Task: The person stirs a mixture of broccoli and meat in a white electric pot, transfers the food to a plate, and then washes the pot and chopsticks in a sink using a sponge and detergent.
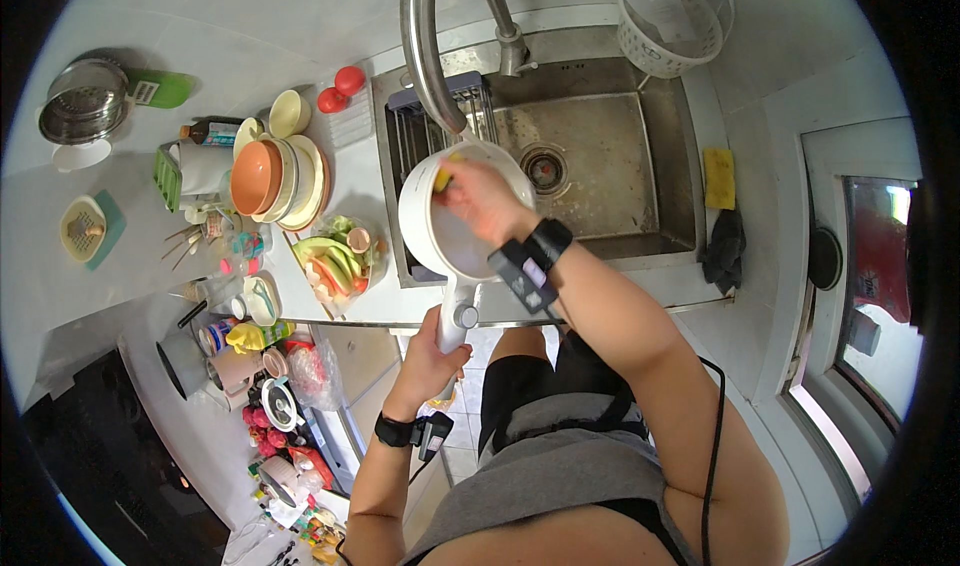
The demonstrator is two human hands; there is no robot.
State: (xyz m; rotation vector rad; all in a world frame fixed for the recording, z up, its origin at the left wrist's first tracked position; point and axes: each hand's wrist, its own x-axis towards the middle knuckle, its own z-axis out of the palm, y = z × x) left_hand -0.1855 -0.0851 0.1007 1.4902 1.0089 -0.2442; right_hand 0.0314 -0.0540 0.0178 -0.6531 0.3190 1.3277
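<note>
A white pot [421,217] with a long handle is tilted over the left part of the steel sink [600,153], its mouth turned to the right. My left hand [426,360] grips the white handle [452,318], which carries a round knob. Inside the pot, my right hand [484,198] presses a yellow sponge [444,176] near the inner wall; the fingers hide part of it. Above the pot hangs the spout of the steel faucet [424,56]. I cannot tell whether water is running.
A grey drying rack [480,90] sits in the sink's left side. Left on the counter are stacked bowls [256,177], melon rinds [334,262] in a container and two tomatoes [349,81]. A white basket [667,52] stands at the back right corner, a yellow cloth [719,178] at the right edge.
</note>
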